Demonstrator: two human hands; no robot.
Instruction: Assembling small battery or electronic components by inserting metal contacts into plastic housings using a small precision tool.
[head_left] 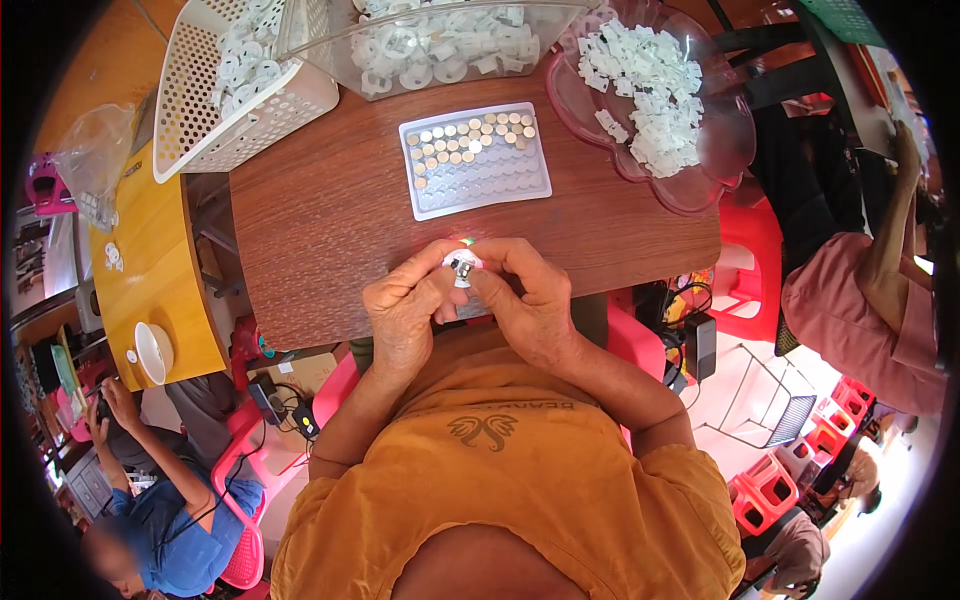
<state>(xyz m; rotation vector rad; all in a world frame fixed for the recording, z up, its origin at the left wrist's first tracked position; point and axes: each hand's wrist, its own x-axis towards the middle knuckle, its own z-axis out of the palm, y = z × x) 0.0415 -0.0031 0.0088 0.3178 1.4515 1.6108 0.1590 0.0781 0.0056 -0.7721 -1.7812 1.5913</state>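
Between my fingertips, at the near edge of the brown table (pixel 320 215), is a small round white plastic part (pixel 461 272) with dark and metallic bits at its middle. My left hand (pixel 402 310) pinches it from the left, and my right hand (pixel 532 308) grips its right side with thumb and fingers. A tiny green and reddish glow shows at its far edge. Just beyond my hands lies a white tray (pixel 480 209) with rows of round pockets. Coin-shaped silvery cells (pixel 455 157) fill mostly its far rows and left side; many nearer pockets hold none.
A white perforated basket (pixel 178 125) and a clear bin (pixel 450 70) of white plastic parts stand at the back. At far right, a pink scalloped dish (pixel 575 95) holds small white pieces. A yellow table (pixel 180 290) with a white bowl (pixel 153 352) is left. Other people sit either side.
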